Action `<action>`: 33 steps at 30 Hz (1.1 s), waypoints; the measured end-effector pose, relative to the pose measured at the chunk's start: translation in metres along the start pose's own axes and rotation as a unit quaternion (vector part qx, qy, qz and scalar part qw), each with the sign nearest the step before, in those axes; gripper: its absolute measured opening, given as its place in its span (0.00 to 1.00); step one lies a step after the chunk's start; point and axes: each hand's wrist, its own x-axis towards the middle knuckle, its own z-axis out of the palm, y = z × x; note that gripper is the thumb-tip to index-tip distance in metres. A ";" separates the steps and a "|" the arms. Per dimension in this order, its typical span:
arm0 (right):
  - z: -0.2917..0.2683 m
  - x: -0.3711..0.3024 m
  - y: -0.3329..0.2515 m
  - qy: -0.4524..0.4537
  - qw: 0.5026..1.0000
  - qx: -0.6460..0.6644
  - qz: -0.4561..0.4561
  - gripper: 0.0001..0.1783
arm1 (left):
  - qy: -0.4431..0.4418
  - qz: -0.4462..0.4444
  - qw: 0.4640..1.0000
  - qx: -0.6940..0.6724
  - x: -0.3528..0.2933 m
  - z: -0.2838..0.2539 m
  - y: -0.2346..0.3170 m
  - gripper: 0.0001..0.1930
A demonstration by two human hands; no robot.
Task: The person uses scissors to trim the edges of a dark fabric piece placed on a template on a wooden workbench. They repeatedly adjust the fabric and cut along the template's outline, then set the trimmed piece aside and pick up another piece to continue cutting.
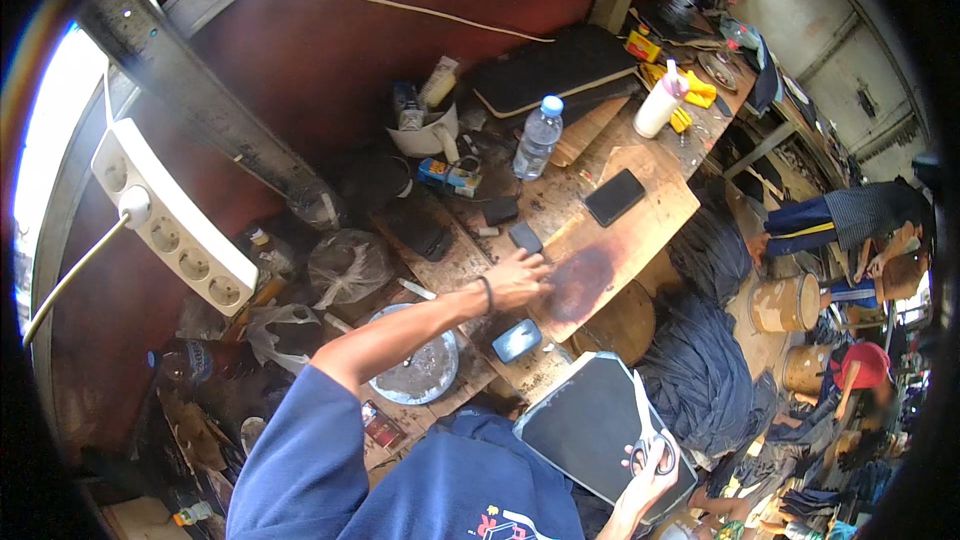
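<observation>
My left hand (515,282) reaches over the wooden bench, palm down and fingers loosely apart, holding nothing that I can see. Just past its fingertips lies a small dark block (525,237); whether they touch it I cannot tell. In my right hand (645,480) is a pair of scissors (642,408), its blades pointing up and away from me. Beneath the scissors, a flat dark board with a pale edge (580,420) rests at my lap. A blue-grey block (516,340) sits on the bench, nearer me than my left hand.
A black phone (614,198) lies on a stained wooden board (655,205). Behind stand a water bottle (538,140) and a white squeeze bottle (660,108). A round grey lid (415,370) is under my left forearm. Dark cloth (700,370) heaps at right; people sit beyond.
</observation>
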 end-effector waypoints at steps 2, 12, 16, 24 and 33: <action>0.002 0.000 0.001 -0.005 1.000 -0.006 -0.004 0.18 | -0.015 0.016 1.000 -0.021 0.006 0.005 0.002 0.08; 0.002 -0.008 -0.013 -0.030 0.997 -0.036 0.059 0.16 | 0.048 -0.135 0.988 -0.058 -0.041 -0.057 -0.025 0.07; 0.017 -0.011 -0.024 -0.123 0.985 -0.108 0.058 0.15 | 0.143 -0.179 0.937 -0.265 -0.044 -0.081 0.053 0.10; 0.064 -0.021 -0.042 -0.165 0.960 -0.218 0.050 0.12 | -0.057 -0.198 0.880 -0.429 -0.076 -0.053 0.177 0.17; 0.084 -0.009 -0.045 -0.165 0.948 -0.274 -0.011 0.10 | -0.041 -0.205 0.864 -0.458 -0.051 -0.012 0.190 0.13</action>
